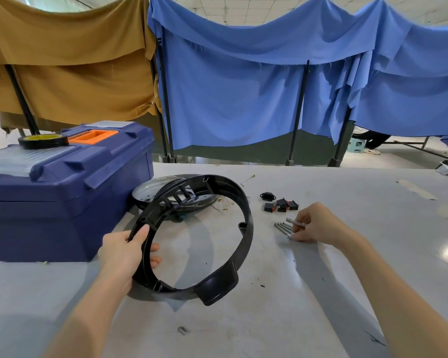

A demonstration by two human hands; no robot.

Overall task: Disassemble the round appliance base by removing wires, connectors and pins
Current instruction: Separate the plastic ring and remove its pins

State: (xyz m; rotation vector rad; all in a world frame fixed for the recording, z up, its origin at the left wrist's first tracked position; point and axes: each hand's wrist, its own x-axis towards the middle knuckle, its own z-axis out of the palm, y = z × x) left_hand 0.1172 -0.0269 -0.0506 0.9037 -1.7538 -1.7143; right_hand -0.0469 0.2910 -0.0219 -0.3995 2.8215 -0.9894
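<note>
Seemingly a setting-aside step: gripping base ring at nine o'clock, left hand; pinching pin at three o'clock, right hand. Next: release gently.

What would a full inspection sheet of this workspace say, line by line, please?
Surface: pale grey table, scuffed, with small specks.
Job's things: black ring tilted, its far part over the metal plate; black switches and a socket lie to the right; screws lie side by side nearer.
Clutter: blue toolbox with a tape roll on its lid; small metal piece near the front.
Hands: left hand grips the black ring's rim; right hand pinches a metal pin at the screws.
Cables: thin loose wire strands by the plate; none seen on the ring.
Surroundings: blue and brown curtains on dark frames behind the table.
</note>
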